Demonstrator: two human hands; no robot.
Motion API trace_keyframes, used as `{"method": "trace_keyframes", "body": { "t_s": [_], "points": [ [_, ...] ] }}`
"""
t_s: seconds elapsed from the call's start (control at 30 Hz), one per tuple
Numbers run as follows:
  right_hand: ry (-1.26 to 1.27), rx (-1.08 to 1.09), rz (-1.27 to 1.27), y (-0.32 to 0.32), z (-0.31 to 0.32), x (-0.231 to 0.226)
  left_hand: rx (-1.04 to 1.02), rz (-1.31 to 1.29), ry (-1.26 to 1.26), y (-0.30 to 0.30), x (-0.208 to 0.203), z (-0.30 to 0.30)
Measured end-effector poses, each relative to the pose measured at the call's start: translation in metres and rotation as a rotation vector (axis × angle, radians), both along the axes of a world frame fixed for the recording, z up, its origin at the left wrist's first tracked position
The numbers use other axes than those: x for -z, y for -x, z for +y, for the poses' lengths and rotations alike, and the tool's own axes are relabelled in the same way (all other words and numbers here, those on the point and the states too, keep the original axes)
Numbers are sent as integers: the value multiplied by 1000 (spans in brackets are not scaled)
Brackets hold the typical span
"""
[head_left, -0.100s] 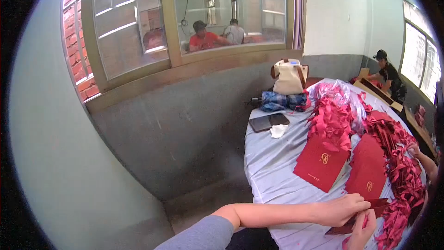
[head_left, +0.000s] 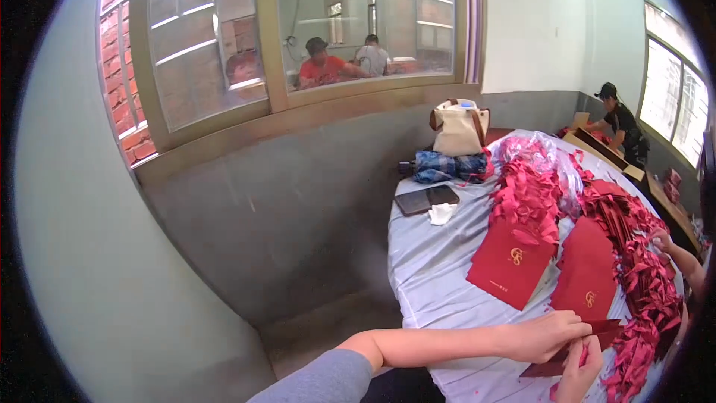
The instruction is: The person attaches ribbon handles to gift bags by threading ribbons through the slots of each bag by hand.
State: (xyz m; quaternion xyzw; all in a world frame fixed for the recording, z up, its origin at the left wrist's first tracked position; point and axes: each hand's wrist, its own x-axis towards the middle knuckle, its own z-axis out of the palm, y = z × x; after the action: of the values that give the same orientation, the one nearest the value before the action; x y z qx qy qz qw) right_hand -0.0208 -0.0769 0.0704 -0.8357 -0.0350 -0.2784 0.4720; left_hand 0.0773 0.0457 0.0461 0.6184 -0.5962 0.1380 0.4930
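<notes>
my left hand (head_left: 548, 336) and right hand (head_left: 578, 373) pinch their fingers closed on a dark red folded card (head_left: 597, 339) at the bench (head_left: 432, 269) edge, beside stacked red envelopes (head_left: 511, 261) and ribbons (head_left: 645, 291).

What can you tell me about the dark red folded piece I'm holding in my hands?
The dark red folded piece looks like thin card or paper, flat and long, lying low over the pale blue tablecloth at the table's near edge. The left hand grips its upper edge, and the right hand pinches it from below. More red pieces lie heaped to its right.
</notes>
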Motion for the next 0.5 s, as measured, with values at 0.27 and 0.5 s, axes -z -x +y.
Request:
{"method": "trace_keyframes", "body": {
  "t_s": [0.27, 0.5],
  "points": [
    [563, 357, -450, -22, -8, -19, -34, 83, -212, -14, -34, 18],
    [632, 200, -331, -20, -33, -17, -281, -90, -143, 4, -29, 8]
  ]
}}
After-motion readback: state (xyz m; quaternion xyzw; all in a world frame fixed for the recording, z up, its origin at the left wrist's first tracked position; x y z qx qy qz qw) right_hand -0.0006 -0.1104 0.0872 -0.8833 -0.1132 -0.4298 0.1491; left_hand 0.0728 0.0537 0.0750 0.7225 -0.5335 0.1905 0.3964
